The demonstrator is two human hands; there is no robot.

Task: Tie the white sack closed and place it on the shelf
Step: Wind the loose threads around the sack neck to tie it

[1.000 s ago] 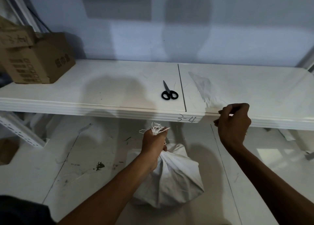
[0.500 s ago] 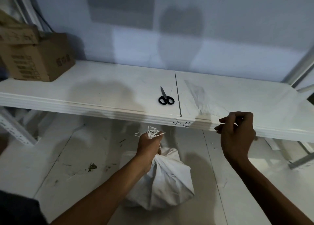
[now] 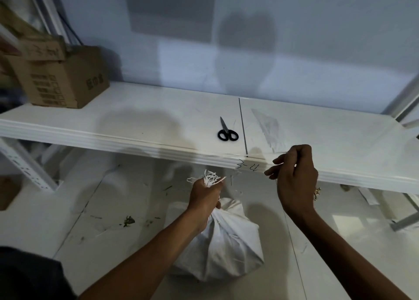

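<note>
Tying step in hand: left hand grips gathered neck of white sack, which sits on floor below shelf. Curled right hand apparently pinches thin strand. Next, probably: wrap the neck.

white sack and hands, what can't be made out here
Head view only:
Neck of the white sack, tied or not: covered by the left hand.
Its contents: hidden by the cloth.
Whether the right hand pinches a string: too thin to tell.
Print on the cardboard box: too blurred to read.
</note>
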